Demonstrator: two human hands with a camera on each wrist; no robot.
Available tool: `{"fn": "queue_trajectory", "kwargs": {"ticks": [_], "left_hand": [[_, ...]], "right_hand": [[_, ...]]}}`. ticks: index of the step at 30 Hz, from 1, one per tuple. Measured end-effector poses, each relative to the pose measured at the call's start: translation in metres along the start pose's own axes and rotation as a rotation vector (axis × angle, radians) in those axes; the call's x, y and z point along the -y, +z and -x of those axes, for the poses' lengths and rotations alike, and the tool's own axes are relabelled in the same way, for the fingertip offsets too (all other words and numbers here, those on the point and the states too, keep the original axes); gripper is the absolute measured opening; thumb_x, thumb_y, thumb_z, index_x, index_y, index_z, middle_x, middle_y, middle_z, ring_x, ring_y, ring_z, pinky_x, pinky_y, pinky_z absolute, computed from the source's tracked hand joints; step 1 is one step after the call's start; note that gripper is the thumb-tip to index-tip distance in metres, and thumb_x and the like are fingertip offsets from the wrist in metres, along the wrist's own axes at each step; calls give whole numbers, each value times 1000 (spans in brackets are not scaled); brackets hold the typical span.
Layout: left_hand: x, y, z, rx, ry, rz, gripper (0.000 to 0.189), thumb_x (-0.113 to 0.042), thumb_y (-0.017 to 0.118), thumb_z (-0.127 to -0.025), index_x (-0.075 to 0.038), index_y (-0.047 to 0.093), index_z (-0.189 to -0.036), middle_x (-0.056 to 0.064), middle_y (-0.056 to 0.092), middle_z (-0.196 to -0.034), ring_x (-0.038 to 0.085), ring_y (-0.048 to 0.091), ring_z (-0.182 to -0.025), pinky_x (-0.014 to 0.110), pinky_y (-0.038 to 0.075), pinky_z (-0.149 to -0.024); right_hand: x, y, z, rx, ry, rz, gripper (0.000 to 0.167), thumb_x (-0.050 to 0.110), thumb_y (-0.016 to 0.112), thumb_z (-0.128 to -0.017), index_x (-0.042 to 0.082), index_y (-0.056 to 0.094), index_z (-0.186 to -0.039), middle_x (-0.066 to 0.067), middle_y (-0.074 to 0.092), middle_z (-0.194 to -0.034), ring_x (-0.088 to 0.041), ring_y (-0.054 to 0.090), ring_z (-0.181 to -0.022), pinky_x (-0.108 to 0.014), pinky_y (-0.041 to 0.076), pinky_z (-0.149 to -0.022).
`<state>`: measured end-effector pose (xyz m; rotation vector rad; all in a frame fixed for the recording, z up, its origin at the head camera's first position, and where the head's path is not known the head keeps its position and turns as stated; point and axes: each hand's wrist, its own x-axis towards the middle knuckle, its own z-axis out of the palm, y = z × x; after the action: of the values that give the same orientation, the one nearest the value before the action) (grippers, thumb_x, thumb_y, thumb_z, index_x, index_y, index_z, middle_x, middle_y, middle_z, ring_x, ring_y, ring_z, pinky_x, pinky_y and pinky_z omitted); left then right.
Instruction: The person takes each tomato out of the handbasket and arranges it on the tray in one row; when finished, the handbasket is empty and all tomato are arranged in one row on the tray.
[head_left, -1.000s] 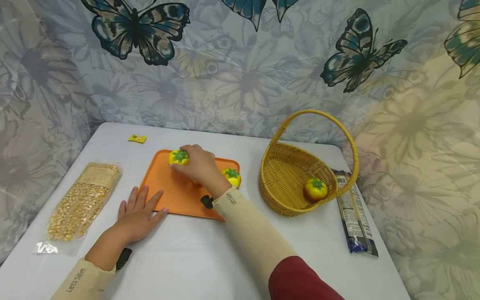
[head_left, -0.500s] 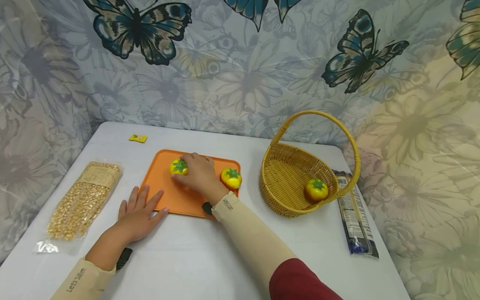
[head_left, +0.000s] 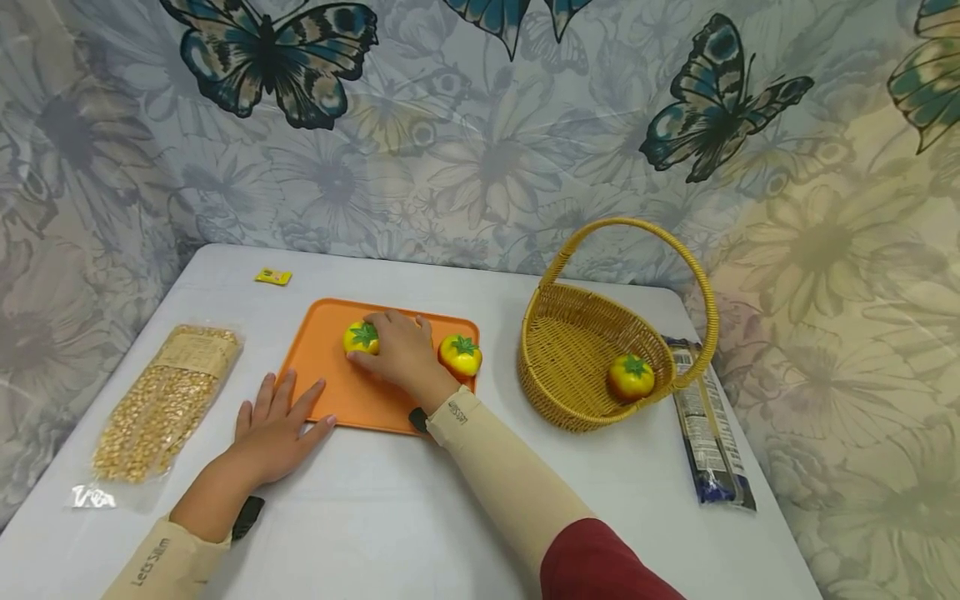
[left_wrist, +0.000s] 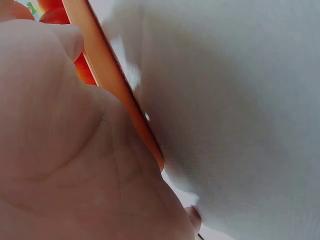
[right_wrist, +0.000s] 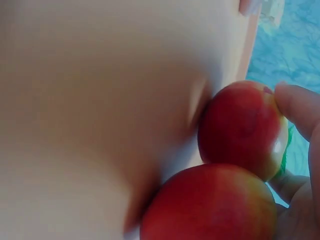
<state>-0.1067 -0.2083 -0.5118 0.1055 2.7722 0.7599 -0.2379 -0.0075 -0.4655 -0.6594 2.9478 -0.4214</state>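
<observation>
My right hand (head_left: pixel 401 346) pinches a yellow-and-red tomato (head_left: pixel 362 338) with a green leafy top, thumb on the near side and fingers on the far side. It is low over the orange tray (head_left: pixel 330 375). In the right wrist view, the pinched tomato (right_wrist: pixel 245 130) adjoins a second, larger-looking tomato (right_wrist: pixel 210 205). Another tomato (head_left: pixel 460 357) rests at the tray's right end. My left hand (head_left: pixel 273 437) lies palm down with its fingers spread, thumb and fingertips at the tray's near left corner. In the left wrist view, its palm covers part of the tray edge (left_wrist: pixel 120 85).
A wicker basket (head_left: pixel 555 383) with a tall handle stands right of the tray, one tomato (head_left: pixel 631 377) inside. Behind it lies a dark printed packet (head_left: pixel 711 433). A bag of yellow kernels (head_left: pixel 161 408) lies at left, and a small yellow sachet (head_left: pixel 273 277) at the back.
My right hand has brought the pinched tomato down and toward me, slightly right. The tomato at the tray's right end shows more fully. My left hand has stayed put.
</observation>
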Motion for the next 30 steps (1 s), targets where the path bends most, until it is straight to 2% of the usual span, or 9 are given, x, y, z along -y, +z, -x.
{"fn": "queue_trajectory", "kwargs": {"ticks": [9,13,17,23,30], "left_hand": [[-5,0,0,-4,-11,-5,84,-66,47,-106,-13,28,-169,29,-6,-173,49,-23,-156,78,-12,-114],[-7,0,1,5,-15,-13,85,-67,47,-106,-12,27,-169,30,-6,-173,50,-23,-155,79,-12,-113],[-9,0,1,17,-19,-16,85,-67,45,-106,-13,26,-169,30,-8,-173,50,-24,-155,79,-13,-113],[-10,-1,1,17,-11,-4,86,-66,47,-106,-12,26,-169,30,-8,-173,49,-24,-155,78,-13,-113],[-10,-2,5,34,-12,-3,89,-69,45,-106,-12,23,-170,30,-11,-172,49,-28,-154,78,-16,-112]], "right_hand": [[-3,-1,2,-5,-10,-13,71,64,70,-96,23,55,-153,2,59,-147,-16,55,-135,-57,25,-121],[-4,-4,4,-2,-17,-21,76,66,69,-96,23,52,-155,0,55,-153,-22,49,-142,-57,24,-122],[-9,-12,8,-54,-27,-40,76,66,69,-95,23,53,-156,-1,56,-151,-27,48,-141,-57,25,-122],[-28,-45,26,-159,1,-97,70,59,72,-97,22,56,-154,-1,59,-149,-26,50,-140,-56,24,-121],[-74,-87,62,-261,87,-155,69,53,74,-98,18,54,-154,-6,55,-152,-32,46,-141,-56,22,-120]]}}
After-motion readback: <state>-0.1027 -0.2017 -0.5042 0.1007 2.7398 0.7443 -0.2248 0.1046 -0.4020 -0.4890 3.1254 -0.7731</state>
